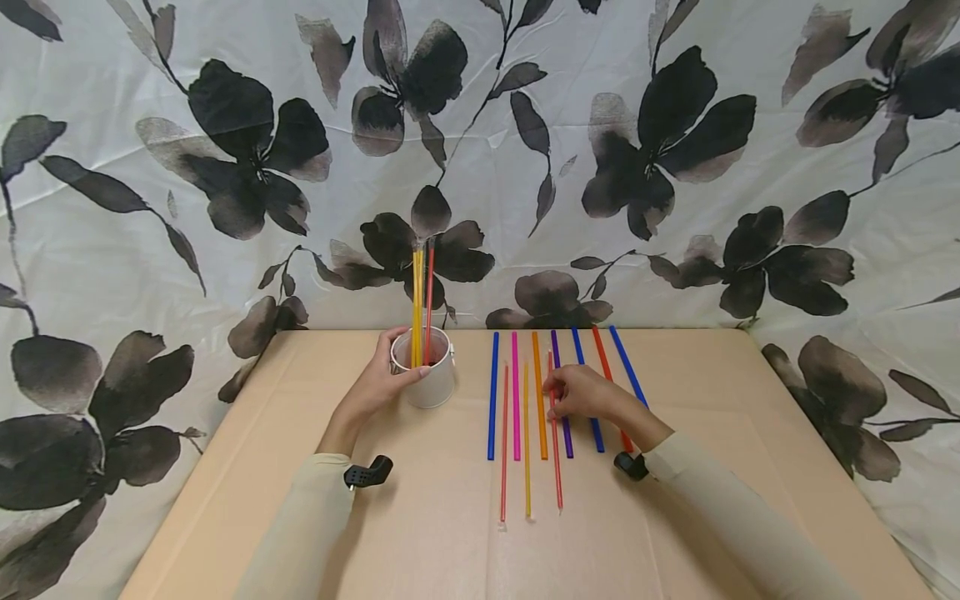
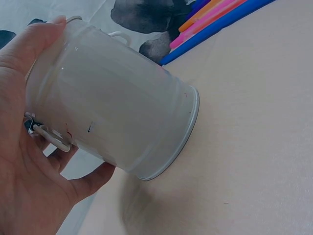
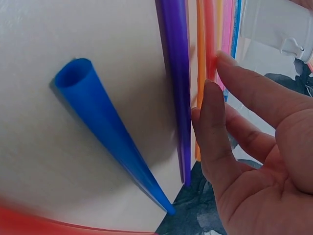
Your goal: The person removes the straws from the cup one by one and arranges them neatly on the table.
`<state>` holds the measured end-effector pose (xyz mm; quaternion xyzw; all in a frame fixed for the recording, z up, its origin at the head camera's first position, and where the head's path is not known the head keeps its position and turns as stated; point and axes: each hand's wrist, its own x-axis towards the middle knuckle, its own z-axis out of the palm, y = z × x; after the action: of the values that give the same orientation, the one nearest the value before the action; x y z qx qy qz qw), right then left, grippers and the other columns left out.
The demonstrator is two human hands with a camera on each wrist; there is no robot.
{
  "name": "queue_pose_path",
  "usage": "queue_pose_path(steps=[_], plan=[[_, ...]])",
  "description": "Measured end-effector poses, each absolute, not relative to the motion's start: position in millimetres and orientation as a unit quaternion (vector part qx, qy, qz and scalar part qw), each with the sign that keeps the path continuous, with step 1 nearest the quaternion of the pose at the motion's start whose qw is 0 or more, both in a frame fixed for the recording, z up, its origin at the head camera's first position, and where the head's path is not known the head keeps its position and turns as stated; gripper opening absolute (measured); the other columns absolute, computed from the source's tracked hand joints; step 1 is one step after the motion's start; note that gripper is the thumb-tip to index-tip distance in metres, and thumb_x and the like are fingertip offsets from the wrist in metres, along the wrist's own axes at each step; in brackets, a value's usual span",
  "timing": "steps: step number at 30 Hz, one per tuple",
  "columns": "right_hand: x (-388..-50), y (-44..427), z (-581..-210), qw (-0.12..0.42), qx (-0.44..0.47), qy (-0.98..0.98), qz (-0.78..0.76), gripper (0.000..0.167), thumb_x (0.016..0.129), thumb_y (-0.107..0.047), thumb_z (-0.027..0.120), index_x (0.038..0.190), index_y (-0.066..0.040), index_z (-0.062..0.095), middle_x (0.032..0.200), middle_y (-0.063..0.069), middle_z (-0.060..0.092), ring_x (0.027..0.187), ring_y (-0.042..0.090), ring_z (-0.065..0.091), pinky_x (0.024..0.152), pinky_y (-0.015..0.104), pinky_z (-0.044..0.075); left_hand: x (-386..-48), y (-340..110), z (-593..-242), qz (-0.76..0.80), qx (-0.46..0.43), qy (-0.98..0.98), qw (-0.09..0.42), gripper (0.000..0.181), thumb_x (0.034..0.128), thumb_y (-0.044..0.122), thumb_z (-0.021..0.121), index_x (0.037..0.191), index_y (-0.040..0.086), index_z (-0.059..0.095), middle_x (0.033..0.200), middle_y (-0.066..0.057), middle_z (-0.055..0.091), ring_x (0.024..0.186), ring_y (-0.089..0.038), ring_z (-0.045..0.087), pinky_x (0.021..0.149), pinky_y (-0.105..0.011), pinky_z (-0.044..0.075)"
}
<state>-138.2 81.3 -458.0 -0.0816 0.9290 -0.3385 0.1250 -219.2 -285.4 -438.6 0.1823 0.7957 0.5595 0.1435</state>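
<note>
My left hand (image 1: 381,379) grips a small white metal pail (image 1: 435,390) by its side, with the thumb near the rim. Yellow sticks (image 1: 417,308) and a red stick (image 1: 430,292) stand upright inside the pail. In the left wrist view the pail's wall (image 2: 112,98) shows a few small paint marks. Over the row of straws, my right hand (image 1: 581,392) pinches a thin red stick (image 1: 557,458) between thumb and fingertips. The right wrist view shows this red stick (image 3: 210,39) at the fingertips, beside a purple straw (image 3: 177,88).
Thick straws lie side by side on the tan table (image 1: 420,533): blue (image 1: 492,400), pink (image 1: 515,400), orange (image 1: 540,400), more blue, and red (image 1: 602,354). Another thin red stick (image 1: 505,450) and a thin yellow stick (image 1: 527,467) lie among them. A floral cloth (image 1: 525,208) hangs behind.
</note>
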Motion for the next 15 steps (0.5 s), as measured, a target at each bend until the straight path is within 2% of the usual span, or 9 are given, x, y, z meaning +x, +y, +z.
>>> queue_pose_path(steps=[6, 15], plan=[[-138.2, 80.8, -459.5, 0.130, -0.080, 0.930, -0.334, 0.042, 0.079, -0.014, 0.088, 0.115, -0.003, 0.069, 0.095, 0.009, 0.062, 0.083, 0.020, 0.058, 0.073, 0.025, 0.056, -233.4, -288.6, -462.0, 0.562, 0.187, 0.795, 0.129, 0.092, 0.0903, 0.026, 0.078, 0.158, 0.020, 0.015, 0.163, -0.017, 0.022, 0.154, -0.036, 0.015, 0.122, -0.063, 0.011], [-139.2, 79.9, -460.1, 0.138, -0.075, 0.937, -0.313, 0.040, 0.079, -0.017, 0.088, 0.113, -0.007, 0.070, 0.098, 0.007, 0.062, 0.089, 0.020, 0.057, 0.078, 0.025, 0.057, -232.3, -288.9, -465.0, 0.559, 0.191, 0.798, 0.114, 0.094, 0.0877, 0.035, 0.080, 0.157, 0.021, 0.018, 0.162, -0.015, 0.024, 0.154, -0.035, 0.017, 0.121, -0.065, 0.013]])
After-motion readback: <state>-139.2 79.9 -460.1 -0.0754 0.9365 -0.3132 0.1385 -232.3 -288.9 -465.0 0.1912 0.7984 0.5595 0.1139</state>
